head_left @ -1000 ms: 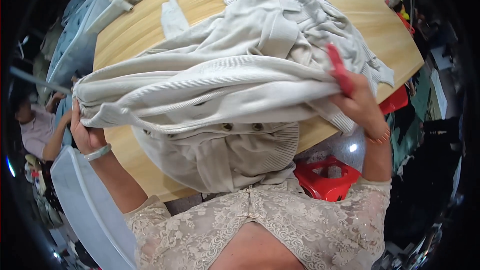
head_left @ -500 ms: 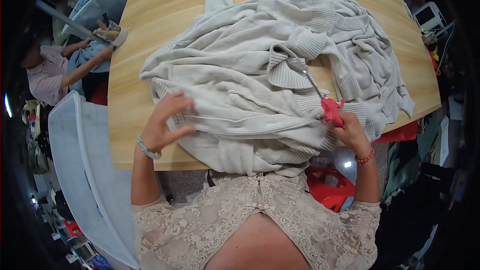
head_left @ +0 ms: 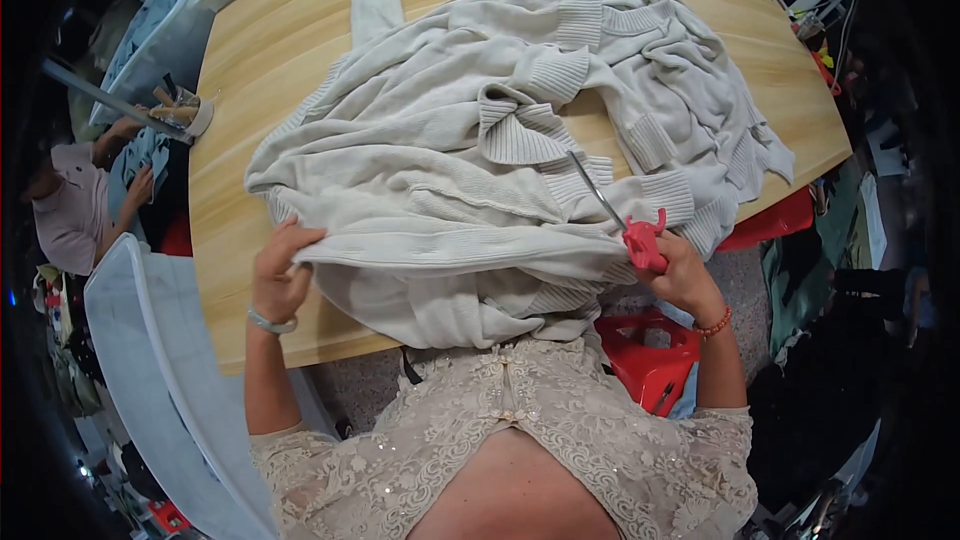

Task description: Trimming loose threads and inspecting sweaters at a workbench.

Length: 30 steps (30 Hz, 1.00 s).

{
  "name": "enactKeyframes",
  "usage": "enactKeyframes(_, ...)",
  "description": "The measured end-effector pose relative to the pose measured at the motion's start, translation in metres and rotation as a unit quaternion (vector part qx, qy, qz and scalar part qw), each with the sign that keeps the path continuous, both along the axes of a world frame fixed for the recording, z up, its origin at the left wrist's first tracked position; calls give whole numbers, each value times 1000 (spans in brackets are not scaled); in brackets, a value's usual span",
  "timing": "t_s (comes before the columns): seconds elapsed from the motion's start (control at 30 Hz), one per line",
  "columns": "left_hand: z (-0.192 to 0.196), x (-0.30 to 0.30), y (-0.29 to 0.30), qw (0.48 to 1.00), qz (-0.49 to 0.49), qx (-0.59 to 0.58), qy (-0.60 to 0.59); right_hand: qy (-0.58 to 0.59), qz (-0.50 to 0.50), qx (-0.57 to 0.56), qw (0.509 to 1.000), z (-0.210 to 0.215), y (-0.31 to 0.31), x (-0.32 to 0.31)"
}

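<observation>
Cream knitted wool covers most of the pale wooden worktop (head_left: 240, 240). It is a big pile of sweaters (head_left: 470, 160), soft and ribbed at the cuffs and hems. The pile lies in the middle of the worktop and reaches to its near edge, where one part hangs down over the edge toward the person.

The left hand (head_left: 280, 275) is at the left side of the pile, near the worktop's front edge. Its grip is closed on a fold of the knit, with the fingers curled over the fold's edge. A thin band sits on that wrist.

The right hand (head_left: 680, 275) is at the right side of the pile, also by the front edge. Its grip is clamped on the red handles of a pair of scissors (head_left: 620, 220). The metal blades point up and away from the person, and they lie on the wool. I cannot tell if the blades are apart or together. A bead bracelet is on that wrist.

A red plastic stool (head_left: 650, 350) stands on the floor below the right end of the pile. Off the worktop's left edge sits another person in a pink shirt (head_left: 70, 220). A small cup with tools (head_left: 185, 115) stands just beyond the left edge of the worktop.
</observation>
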State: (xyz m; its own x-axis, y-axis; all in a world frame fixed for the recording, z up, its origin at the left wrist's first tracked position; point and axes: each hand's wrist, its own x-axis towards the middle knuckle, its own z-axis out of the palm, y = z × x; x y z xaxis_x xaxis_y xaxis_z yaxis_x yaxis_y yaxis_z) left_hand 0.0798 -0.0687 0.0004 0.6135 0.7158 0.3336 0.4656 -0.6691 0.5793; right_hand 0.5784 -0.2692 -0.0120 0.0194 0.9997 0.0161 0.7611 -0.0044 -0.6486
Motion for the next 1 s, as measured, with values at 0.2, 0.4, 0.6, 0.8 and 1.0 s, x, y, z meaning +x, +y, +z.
enactKeyframes(0.2, 62, -73, 10, 940, 47, -292, -169, 281, -66, -78, 954, 71, -32, 9)
enactKeyframes(0.4, 11, -53, 61, 965, 158, -202, -57, -153, -117, -90, 977, 27, 26, 14)
enactKeyframes(0.6, 17, 125, -12, 993, 36, 115, 1, -361, -252, -6, 898, 5, 9, 28)
enactKeyframes(0.8, 3, 247, -63, 952, -292, 59, 70, -136, -244, 131, 951, 28, -4, 24)
enactKeyframes(1.0, -50, 297, -52, 908, -374, 114, 150, -126, -118, 26, 985, 53, -43, 33)
